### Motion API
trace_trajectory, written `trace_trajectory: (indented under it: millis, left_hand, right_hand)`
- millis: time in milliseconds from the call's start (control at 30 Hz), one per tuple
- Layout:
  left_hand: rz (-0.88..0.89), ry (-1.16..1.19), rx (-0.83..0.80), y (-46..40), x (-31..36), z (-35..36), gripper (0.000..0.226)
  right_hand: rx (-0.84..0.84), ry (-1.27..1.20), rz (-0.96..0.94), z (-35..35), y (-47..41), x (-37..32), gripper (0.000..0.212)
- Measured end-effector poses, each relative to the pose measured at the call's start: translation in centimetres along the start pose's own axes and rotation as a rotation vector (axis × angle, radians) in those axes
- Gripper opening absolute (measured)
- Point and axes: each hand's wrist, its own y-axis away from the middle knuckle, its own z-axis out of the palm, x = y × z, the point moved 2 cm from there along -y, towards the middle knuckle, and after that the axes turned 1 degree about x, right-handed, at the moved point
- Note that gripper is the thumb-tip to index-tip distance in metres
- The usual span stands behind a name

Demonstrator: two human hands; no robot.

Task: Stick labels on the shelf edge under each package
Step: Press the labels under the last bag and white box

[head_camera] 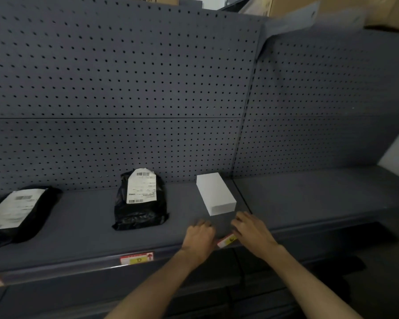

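Head view: a thin, light, floppy label [227, 241] is pressed to the shelf edge [78, 264] at 6 o'clock of the white box [215, 196], pinned between left hand [199, 238] and right hand [253, 233], fingers flattened; corners are best held.

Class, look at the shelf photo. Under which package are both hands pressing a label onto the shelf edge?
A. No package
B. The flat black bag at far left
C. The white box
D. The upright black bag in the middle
C: the left hand and right hand flank a red-and-yellow label on the shelf edge, directly below the white box.
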Motion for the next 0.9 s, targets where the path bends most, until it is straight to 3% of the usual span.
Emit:
trace_trajectory:
  millis: [333, 533, 700, 900]
  left_hand:
    - [0.11, 0.008, 0.124, -2.0, 2.2, 3.2, 0.023]
    - [0.172, -0.003, 0.123, -2.1, 1.9, 2.9, 0.023]
    - [0.236, -0.045, 0.119, -2.3, 1.8, 2.6, 0.022]
    - [0.258, -0.076, 0.123, -2.4, 1.8, 3.0, 0.023]
  right_hand:
    - [0.02, -0.083, -0.02, 2.6, 1.2, 2.8, 0.004]
    - [0.049, -0.142, 0.031, 2.7, 2.5, 2.6, 0.024]
    - [0.113, -0.235, 0.177, 4.2, 3.3, 2.6, 0.016]
    - [0.113, -0.164, 0.139, 3.9, 3.9, 2.2, 0.037]
